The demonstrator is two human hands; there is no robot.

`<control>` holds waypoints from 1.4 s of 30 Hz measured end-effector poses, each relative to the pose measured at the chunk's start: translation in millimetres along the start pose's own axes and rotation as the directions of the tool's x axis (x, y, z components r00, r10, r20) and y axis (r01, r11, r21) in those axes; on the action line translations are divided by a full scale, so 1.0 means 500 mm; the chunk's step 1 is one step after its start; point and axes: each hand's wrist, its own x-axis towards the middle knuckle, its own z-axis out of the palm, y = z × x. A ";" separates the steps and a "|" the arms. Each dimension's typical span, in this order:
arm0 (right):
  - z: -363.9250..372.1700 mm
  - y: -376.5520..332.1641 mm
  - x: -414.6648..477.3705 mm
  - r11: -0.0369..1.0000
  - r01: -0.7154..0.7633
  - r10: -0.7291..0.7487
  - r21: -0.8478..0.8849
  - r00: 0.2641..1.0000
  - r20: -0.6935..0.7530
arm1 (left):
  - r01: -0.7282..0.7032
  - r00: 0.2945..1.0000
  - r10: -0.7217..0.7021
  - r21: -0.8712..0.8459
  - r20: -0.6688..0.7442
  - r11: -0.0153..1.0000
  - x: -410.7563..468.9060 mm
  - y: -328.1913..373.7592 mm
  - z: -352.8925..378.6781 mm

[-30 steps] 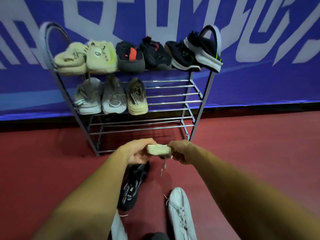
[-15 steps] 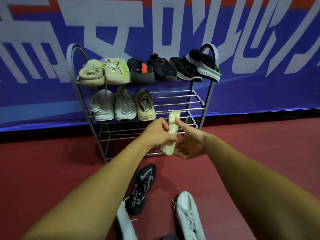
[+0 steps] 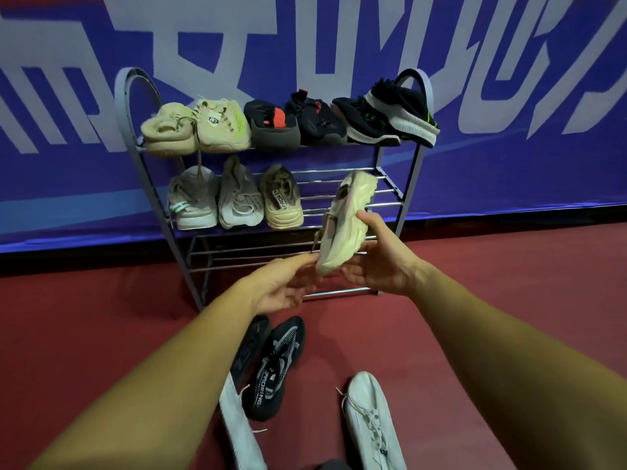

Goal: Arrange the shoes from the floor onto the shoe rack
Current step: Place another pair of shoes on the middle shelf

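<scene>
**Item in hand.** The cream shoe [image 3: 346, 218] is held in the air in front of the shoe rack [image 3: 412, 73]. It stands steeply on end, level with the bare right part of the middle shelf [image 3: 315, 184]. It touches no rail.

**Hands.** The right hand [image 3: 380, 266] grips the shoe at mid-length, with the thumb across the upper side and the fingers underneath. The left hand [image 3: 281, 286] lies palm-up with fingers loosely extended toward the shoe's lower end. Blur hides whether the fingertips touch it.

**Handling.**
- Weight: judged light, as one hand carries it.
- Sole: thick and moulded, probably the stiffest part. Take hold there or across the midfoot.
- Upper: looks soft and is likely to collapse if pinched.
- Lace [image 3: 317, 240]: one hangs loose and may snag on a rail. Keep it clear when lowering the shoe.

**Placement.** The middle shelf holds three pale shoes at its left, the nearest being a beige shoe [image 3: 283, 201]. The space beside it is the probable target. Turn the shoe sole-down first.

**Surroundings.** The top shelf is full. On the red floor [image 3: 492, 300] lie a black shoe [image 3: 274, 368] with a second dark one beside it, and a white shoe [image 3: 369, 422].
</scene>
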 end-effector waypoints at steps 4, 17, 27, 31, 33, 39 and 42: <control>0.015 0.006 0.017 0.995 0.096 -0.095 0.010 0.994 -0.047 | -0.001 0.998 0.013 -0.204 0.058 0.979 0.019 0.010 -0.008; 0.022 -0.016 0.102 0.928 0.335 -0.285 0.165 0.920 -0.268 | -0.140 0.990 0.102 -0.515 -0.101 0.846 0.092 0.043 0.016; -0.017 -0.003 0.117 0.954 0.283 -0.299 -0.097 0.920 -0.252 | -0.278 0.952 0.147 -0.552 -0.270 0.786 0.160 0.050 0.062; -0.022 -0.009 0.143 0.940 0.340 -0.326 -0.012 0.890 -0.319 | -0.270 0.957 0.149 -0.571 -0.250 0.775 0.175 0.063 0.070; -0.018 -0.014 0.159 0.928 0.367 -0.315 0.065 0.865 -0.390 | -0.246 0.965 0.146 -0.566 -0.217 0.787 0.182 0.063 0.070; -0.004 -0.005 0.201 0.921 0.389 -0.337 0.014 0.815 -0.471 | -0.210 0.974 0.129 -0.536 -0.186 0.817 0.206 0.058 0.074; 0.001 -0.010 0.213 0.903 0.430 -0.373 0.009 0.794 -0.481 | -0.238 0.967 0.144 -0.544 -0.210 0.805 0.222 0.066 0.084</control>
